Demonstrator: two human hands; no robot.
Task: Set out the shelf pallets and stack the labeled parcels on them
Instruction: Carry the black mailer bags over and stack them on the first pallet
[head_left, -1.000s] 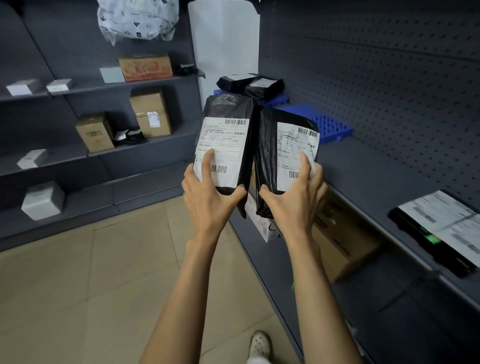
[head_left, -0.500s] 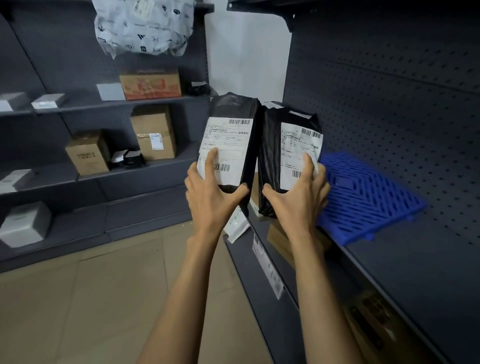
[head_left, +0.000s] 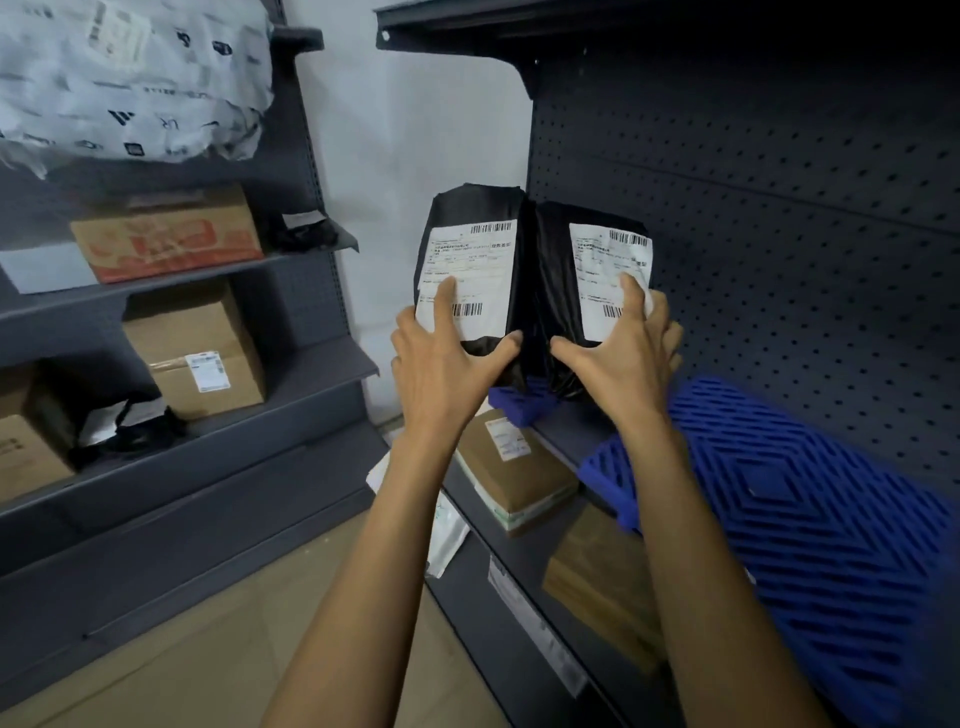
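Black parcels (head_left: 524, 280) side by side, gripped above blue pallet (head_left: 810, 514) edge

Dim, soft indoor light; corners vignette dark, wide-angle edges bend and blur.

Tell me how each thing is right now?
Left hand: grip shut on the left black parcel.
Right hand: grip shut on the right black parcel.
Left black parcel: held upright, label facing the camera.
Right black parcel: held upright, touching the left one.
Near blue pallet: lying flat on the shelf, nothing on the part in view.
Far blue pallet: mostly hidden behind the parcels.
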